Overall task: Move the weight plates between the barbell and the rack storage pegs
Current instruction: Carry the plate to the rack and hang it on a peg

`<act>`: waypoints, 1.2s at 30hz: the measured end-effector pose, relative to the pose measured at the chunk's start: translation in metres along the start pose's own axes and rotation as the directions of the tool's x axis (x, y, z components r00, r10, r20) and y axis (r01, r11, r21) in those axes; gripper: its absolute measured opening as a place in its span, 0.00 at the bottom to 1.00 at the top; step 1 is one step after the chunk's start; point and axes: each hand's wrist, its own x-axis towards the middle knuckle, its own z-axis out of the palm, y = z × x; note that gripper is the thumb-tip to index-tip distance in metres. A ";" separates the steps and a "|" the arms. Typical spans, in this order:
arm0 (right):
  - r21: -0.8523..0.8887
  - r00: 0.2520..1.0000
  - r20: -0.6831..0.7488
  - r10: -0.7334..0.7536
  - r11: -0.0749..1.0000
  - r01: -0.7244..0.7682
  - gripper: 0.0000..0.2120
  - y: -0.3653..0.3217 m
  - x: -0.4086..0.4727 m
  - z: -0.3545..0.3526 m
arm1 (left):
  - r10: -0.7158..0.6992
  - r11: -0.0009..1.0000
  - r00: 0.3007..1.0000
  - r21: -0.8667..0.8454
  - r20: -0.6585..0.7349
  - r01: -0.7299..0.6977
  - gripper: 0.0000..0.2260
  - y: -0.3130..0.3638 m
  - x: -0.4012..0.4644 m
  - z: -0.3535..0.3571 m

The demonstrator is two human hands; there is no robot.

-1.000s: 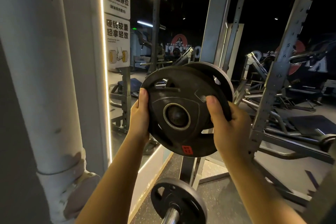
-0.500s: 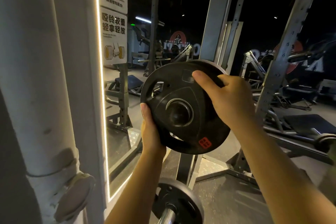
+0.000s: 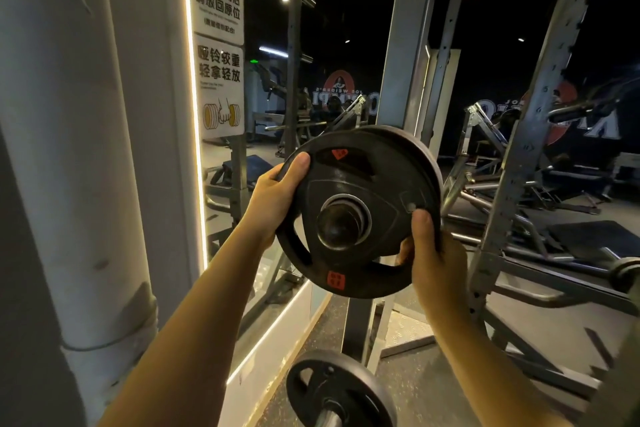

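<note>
Nearest me, low in view, a smaller plate [image 3: 337, 392] sits on the barbell [image 3: 327, 421] end, black with cut-out grip holes. Above it I hold the weight plate [image 3: 358, 215] up at chest height with both hands. It is black and round, with a raised three-sided hub panel, a steel-ringed centre hole, grip slots near the rim and two red stickers, one at the top and one at the bottom. My left hand [image 3: 273, 198] grips the upper left rim, thumb laid over the face. My right hand [image 3: 429, 253] grips the lower right rim, thumb on the face and fingers curled behind. A second plate edge shows just behind it, in front of the rack upright [image 3: 405, 62].

Half a second ago my right hand was on top and my left underneath; now they have swapped places, and the red sticker has swung round to the bottom centre.
</note>
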 end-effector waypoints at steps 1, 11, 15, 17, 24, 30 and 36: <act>-0.105 0.996 0.039 -0.074 0.991 0.078 0.37 -0.008 0.007 -0.006 | -0.018 1.000 1.000 -0.011 -0.001 0.018 0.19 -0.001 -0.001 0.000; -0.634 0.737 0.610 -0.289 0.379 0.674 0.20 -0.099 0.090 0.048 | -0.127 0.988 0.991 -0.092 -0.040 0.123 0.26 -0.015 -0.004 -0.002; -0.600 0.720 0.589 -0.367 0.398 0.694 0.20 -0.091 0.087 0.041 | -0.005 1.000 0.980 0.024 -0.198 0.010 0.27 -0.018 -0.009 0.000; -0.610 0.743 0.541 -0.395 0.423 0.670 0.19 -0.086 0.085 0.036 | 0.002 1.000 0.959 -0.009 -0.283 -0.005 0.25 -0.022 -0.016 0.009; -0.582 0.852 0.246 -0.462 0.633 0.511 0.18 -0.051 0.063 0.018 | -0.188 0.959 0.884 -0.275 -0.427 0.071 0.14 -0.045 -0.037 0.044; -0.505 0.853 0.088 -0.515 0.715 0.484 0.21 -0.032 0.051 0.017 | -0.002 1.000 0.881 0.025 -0.474 0.016 0.12 -0.057 -0.020 0.032; -0.463 0.878 0.083 -0.472 0.762 0.453 0.20 -0.025 0.052 0.014 | 0.077 0.987 0.900 0.161 -0.429 -0.008 0.13 -0.054 -0.018 0.025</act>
